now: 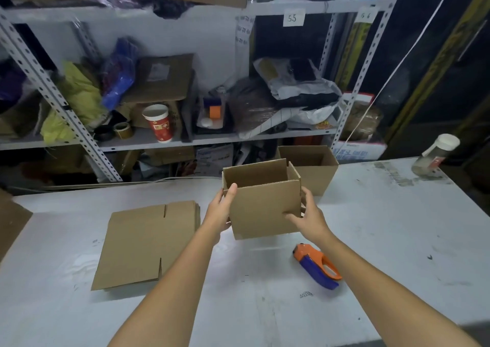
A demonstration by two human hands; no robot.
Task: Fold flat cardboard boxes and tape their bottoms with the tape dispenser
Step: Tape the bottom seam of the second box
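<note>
Open box (265, 209), side edges gripped by left hand (220, 214) and right hand (309, 217), tape dispenser (318, 267) nearby

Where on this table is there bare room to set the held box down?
Bare table lies between the dispenser and the bottle, and behind the flat stack. Crowded: the middle, among held box, back box and dispenser.

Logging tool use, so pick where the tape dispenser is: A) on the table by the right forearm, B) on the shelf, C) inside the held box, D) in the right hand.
A: the orange-and-blue tape dispenser lies on the table, while left hand and right hand hold the cardboard box.
</note>
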